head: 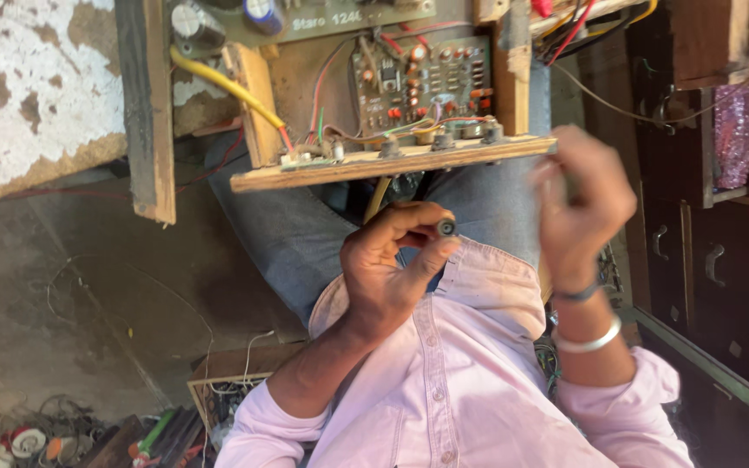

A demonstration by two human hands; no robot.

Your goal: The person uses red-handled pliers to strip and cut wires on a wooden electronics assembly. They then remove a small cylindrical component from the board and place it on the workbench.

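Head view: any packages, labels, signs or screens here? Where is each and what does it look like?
No packages, signs or screens.
Upper board: top centre, greenish-grey strip with pale printed lettering beside two cylindrical capacitors.
Lower board: below it, inside the wooden frame, green rectangle with small white markings among red and black parts.
Left hand pinches a small dark knob, unlabelled.

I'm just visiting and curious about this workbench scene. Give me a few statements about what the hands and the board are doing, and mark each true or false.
1. The left hand pinches a small dark knob in its fingertips. True.
2. The right hand lies flat on the floor. False: it is raised beside the wooden panel, blurred.
3. A circuit board sits in the wooden frame. True.
4. The person wears a green shirt. False: the shirt is pale pink.
5. A yellow cable runs to the frame. True.
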